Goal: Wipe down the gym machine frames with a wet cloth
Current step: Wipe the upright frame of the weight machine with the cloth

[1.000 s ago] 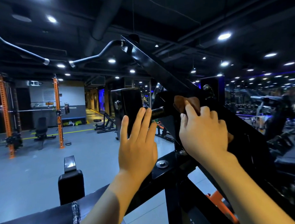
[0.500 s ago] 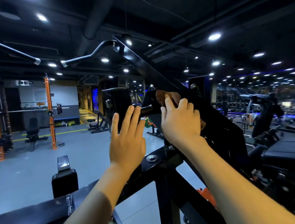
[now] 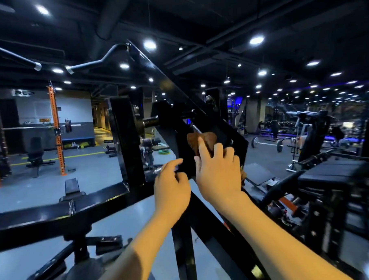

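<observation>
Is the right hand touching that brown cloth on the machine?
Touching. The head view shows the right hand lying over the brown cloth, its fingers on top of it and holding it against the black frame.

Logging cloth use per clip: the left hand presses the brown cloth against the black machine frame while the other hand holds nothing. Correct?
Wrong hand. In the head view the right hand presses the brown cloth against the black machine frame; the left hand holds nothing.
</observation>
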`<state>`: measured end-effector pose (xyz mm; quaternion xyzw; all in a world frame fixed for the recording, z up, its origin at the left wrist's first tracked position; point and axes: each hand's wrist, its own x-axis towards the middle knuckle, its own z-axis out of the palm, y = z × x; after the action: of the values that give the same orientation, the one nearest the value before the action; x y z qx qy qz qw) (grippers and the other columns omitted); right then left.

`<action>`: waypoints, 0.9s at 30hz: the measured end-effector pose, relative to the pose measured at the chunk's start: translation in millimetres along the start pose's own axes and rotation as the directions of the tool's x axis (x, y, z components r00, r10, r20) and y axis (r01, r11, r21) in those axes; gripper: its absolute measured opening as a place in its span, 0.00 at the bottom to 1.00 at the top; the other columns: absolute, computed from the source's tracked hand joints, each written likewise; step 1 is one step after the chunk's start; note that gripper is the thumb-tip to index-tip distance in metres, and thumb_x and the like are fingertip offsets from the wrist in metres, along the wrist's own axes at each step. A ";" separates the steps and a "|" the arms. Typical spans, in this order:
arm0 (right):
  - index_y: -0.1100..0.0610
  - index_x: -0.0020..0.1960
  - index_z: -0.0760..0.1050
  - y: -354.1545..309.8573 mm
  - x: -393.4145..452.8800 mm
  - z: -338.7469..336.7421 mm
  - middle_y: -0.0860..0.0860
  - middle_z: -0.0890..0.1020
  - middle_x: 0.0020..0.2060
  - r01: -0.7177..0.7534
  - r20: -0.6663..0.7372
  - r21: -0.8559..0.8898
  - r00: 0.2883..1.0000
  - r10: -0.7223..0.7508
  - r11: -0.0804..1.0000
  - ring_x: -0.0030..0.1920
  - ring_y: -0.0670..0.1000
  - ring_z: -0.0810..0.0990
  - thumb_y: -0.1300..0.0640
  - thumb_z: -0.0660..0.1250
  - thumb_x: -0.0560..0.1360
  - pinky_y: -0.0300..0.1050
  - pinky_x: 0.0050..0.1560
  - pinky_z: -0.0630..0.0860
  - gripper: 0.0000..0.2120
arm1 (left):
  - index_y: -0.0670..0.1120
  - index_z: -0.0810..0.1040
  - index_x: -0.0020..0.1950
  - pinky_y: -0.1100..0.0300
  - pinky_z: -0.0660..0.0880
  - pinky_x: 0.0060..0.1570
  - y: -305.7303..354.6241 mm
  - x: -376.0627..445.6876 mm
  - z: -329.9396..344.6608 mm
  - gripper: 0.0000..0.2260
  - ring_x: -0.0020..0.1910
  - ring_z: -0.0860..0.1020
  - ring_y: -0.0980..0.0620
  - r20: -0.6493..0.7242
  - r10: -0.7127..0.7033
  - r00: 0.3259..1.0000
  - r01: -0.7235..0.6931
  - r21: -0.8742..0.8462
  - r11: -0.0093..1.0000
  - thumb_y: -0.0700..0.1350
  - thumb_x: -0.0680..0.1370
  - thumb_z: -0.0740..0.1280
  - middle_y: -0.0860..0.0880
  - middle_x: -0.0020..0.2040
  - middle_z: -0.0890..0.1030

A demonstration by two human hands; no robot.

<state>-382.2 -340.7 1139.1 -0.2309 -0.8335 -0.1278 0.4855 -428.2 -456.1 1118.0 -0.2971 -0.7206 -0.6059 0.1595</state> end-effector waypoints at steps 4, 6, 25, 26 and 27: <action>0.53 0.78 0.70 28.4 -32.2 -9.3 0.60 0.76 0.55 0.031 -0.002 0.037 1.000 -0.031 0.999 0.51 0.64 0.73 0.47 0.59 0.83 0.59 0.46 0.72 0.25 | 0.50 0.82 0.60 0.58 0.80 0.55 14.9 -39.0 27.4 0.13 0.53 0.81 0.60 -0.175 -0.145 0.974 0.115 -0.171 0.979 0.37 0.83 0.61 0.57 0.55 0.82; 0.52 0.78 0.69 41.4 -50.0 -16.5 0.59 0.76 0.58 0.028 0.018 0.062 0.999 -0.029 0.998 0.52 0.64 0.74 0.47 0.60 0.84 0.59 0.46 0.72 0.24 | 0.49 0.82 0.59 0.51 0.81 0.58 19.3 -57.7 39.5 0.12 0.54 0.81 0.57 -0.194 -0.236 0.952 0.177 -0.280 0.944 0.38 0.84 0.62 0.56 0.54 0.83; 0.51 0.83 0.61 174.4 -253.3 -96.2 0.60 0.76 0.58 -0.024 0.179 0.072 0.984 0.010 0.997 0.49 0.63 0.73 0.45 0.56 0.86 0.57 0.43 0.68 0.27 | 0.45 0.79 0.65 0.58 0.78 0.61 65.1 -242.2 126.0 0.11 0.54 0.80 0.57 -0.005 -0.497 0.868 0.419 -0.531 0.737 0.41 0.86 0.60 0.52 0.55 0.79; 0.51 0.83 0.60 181.3 -263.5 -100.3 0.60 0.76 0.59 -0.027 0.192 0.069 0.981 0.013 0.997 0.50 0.63 0.73 0.45 0.56 0.86 0.58 0.44 0.69 0.27 | 0.45 0.79 0.64 0.58 0.78 0.61 66.4 -247.4 128.6 0.11 0.55 0.80 0.55 -0.002 -0.503 0.864 0.429 -0.520 0.739 0.41 0.86 0.60 0.51 0.55 0.80; 0.51 0.83 0.60 188.0 -274.0 -104.1 0.60 0.76 0.59 -0.032 0.205 0.072 0.979 0.017 0.997 0.50 0.63 0.74 0.45 0.55 0.86 0.58 0.44 0.69 0.27 | 0.46 0.80 0.64 0.58 0.78 0.61 67.3 -253.1 131.1 0.11 0.56 0.80 0.54 -0.002 -0.505 0.863 0.436 -0.501 0.747 0.41 0.85 0.60 0.51 0.56 0.81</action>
<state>-92.8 -295.8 950.7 -0.2346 -0.8802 -0.0662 0.4072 -173.7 -382.7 992.9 -0.0932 -0.5841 -0.8058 -0.0292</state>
